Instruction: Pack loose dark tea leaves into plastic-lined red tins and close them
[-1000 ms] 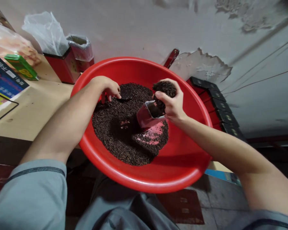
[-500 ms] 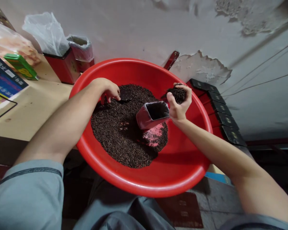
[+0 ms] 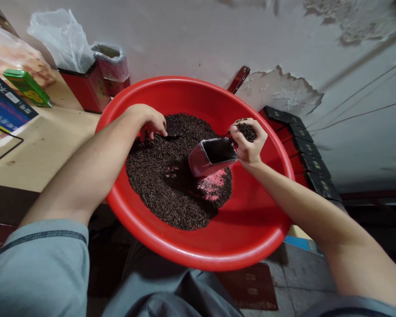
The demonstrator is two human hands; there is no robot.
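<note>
Dark loose tea leaves (image 3: 171, 193) cover much of the inside of a big red plastic basin (image 3: 198, 259). My right hand (image 3: 251, 145) is closed around a heap of these leaves, tilted over the mouth of a plastic-lined bag (image 3: 201, 160). Some leaves seem to spill at the opening. The bag leans inside the basin, its dark mouth facing up and right. At the left, my left hand (image 3: 155, 123) has bent fingers over the tea, their tips at the edge of a flat dark piece (image 3: 174, 128); its kind is unclear.
Left of the basin, a wooden table holds a red tin (image 3: 86, 90) with a clear plastic bag (image 3: 62, 39), another lined container (image 3: 112, 64), a green box (image 3: 28, 86) and a printed box (image 3: 8, 103). Black-topped red tins (image 3: 313, 163) line up at the right by the peeling wall.
My right hand has tipped in toward the bag's mouth, and the heap in it looks smaller. My left hand stays nearly where it was.
</note>
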